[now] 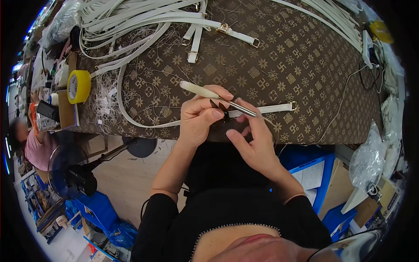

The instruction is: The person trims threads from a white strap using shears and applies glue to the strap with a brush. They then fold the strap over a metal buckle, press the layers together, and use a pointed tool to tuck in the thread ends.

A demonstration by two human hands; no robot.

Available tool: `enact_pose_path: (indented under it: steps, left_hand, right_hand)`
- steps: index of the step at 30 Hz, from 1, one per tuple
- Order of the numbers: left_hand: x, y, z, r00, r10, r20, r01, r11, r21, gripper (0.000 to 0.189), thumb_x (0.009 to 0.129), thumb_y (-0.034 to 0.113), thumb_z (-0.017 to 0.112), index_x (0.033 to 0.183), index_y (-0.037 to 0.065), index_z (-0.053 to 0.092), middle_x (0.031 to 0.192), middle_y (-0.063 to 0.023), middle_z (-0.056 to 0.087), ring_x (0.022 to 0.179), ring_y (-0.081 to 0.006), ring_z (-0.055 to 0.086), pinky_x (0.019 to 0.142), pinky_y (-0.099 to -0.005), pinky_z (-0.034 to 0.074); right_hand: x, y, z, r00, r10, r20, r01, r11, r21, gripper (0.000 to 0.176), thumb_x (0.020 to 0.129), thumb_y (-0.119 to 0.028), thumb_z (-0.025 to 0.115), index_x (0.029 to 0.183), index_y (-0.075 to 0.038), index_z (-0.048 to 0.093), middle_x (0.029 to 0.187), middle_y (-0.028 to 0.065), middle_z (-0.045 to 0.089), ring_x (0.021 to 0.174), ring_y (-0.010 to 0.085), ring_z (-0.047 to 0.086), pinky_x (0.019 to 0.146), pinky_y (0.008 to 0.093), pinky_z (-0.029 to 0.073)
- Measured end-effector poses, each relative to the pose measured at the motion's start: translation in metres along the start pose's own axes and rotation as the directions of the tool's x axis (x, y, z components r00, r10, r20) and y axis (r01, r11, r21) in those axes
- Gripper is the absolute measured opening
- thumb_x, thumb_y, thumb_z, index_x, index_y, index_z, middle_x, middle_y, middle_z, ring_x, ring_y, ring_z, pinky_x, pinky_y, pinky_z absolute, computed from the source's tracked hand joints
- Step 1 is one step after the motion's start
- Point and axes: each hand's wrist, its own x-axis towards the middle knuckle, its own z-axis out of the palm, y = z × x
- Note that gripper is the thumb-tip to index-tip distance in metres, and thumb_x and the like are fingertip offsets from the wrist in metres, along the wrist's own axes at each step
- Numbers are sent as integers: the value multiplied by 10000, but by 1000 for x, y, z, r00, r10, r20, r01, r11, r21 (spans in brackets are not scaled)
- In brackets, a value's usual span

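Evidently the left hand (201, 117) pinches a cream-handled metal tool (205, 92) between thumb and fingers; just beyond that grip, the right hand (255, 142) touches a white strap (266, 108), its hold unclear.

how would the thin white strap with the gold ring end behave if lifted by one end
Probably floppy: similar white straps lie in loose loops on the brown patterned table cover. Likely light, as the thin white strap looks flat and narrow. Its gold ring end might swing and drag.
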Motion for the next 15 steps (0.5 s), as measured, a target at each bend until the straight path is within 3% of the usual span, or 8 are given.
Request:
enact_pose_path:
  steps: [2, 6, 8, 9, 11, 12, 14, 15]
  left_hand:
    - [-1, 1, -3, 1000, -27, 5, 27, 995, 97, 118, 814, 78, 664, 870, -25, 669, 1041, -146, 619, 981, -212, 562, 827, -332, 460]
    - [-3, 1, -1, 998, -43, 46, 37, 990, 138, 175, 804, 90, 680, 939, -21, 681, 1077, -142, 600, 1001, -220, 560, 845, -331, 458]
    - [-4, 8, 5, 990, -135, 36, 124, 966, 226, 367, 813, 272, 704, 1044, -12, 665, 1089, -147, 581, 1052, -233, 518, 912, -374, 406]
    - [-4, 11, 5, 990, -137, 32, 127, 967, 222, 367, 813, 272, 704, 1044, -12, 665, 1089, -147, 581, 1052, -233, 518, 912, -374, 406]
    - [-3, 16, 4, 999, -40, 36, 26, 940, 341, 334, 766, 66, 719, 1088, -4, 665, 1146, -136, 564, 1010, -214, 557, 869, -307, 450]
    - [-6, 18, 5, 999, -21, 40, 2, 905, 425, 310, 768, 40, 716, 1072, 2, 671, 1113, -132, 574, 976, -193, 568, 827, -285, 463]
    - [-15, 21, 4, 997, 6, 78, -44, 867, 497, 286, 773, 32, 709, 1056, 5, 676, 1085, -128, 583, 929, -179, 579, 782, -271, 468]
    - [-18, 21, 3, 992, 33, 125, -98, 818, 567, 262, 779, 23, 702, 1040, 7, 681, 1057, -124, 592, 882, -166, 590, 738, -257, 474]
  right_hand:
    - [7, 5, -2, 962, 157, 223, -183, 978, 97, 282, 835, -196, 680, 1040, -9, 632, 1028, 125, 623, 801, 154, 594, 584, 236, 467]
    - [7, 4, 1, 942, 146, 302, -218, 951, 220, 186, 840, -153, 677, 950, -10, 631, 892, 103, 629, 712, 125, 576, 565, 215, 448]
    - [1, 2, -2, 957, 38, 287, -64, 995, 79, 92, 851, -76, 642, 890, -1, 605, 808, 94, 627, 701, 120, 582, 593, 222, 457]
    - [-3, 2, -5, 956, 43, 289, -68, 995, 76, 92, 851, -76, 642, 890, -1, 605, 808, 94, 627, 701, 120, 582, 593, 222, 457]
    - [-12, 3, -14, 986, -89, 143, 23, 914, 405, 40, 866, -26, 593, 873, 7, 571, 791, 83, 617, 740, 115, 599, 647, 237, 478]
    - [-14, 2, -27, 985, -120, 121, 62, 913, 403, 82, 895, 4, 523, 969, 22, 555, 858, 76, 617, 789, 128, 616, 716, 262, 496]
    - [-7, -5, -41, 996, 70, -60, -27, 841, 541, 148, 911, 23, 481, 1053, 26, 524, 947, 71, 604, 823, 141, 622, 763, 272, 498]
    - [0, 6, -55, 996, 83, -25, -62, 885, 461, 189, 918, 36, 463, 1101, 27, 506, 1004, 74, 588, 838, 134, 613, 780, 272, 492]
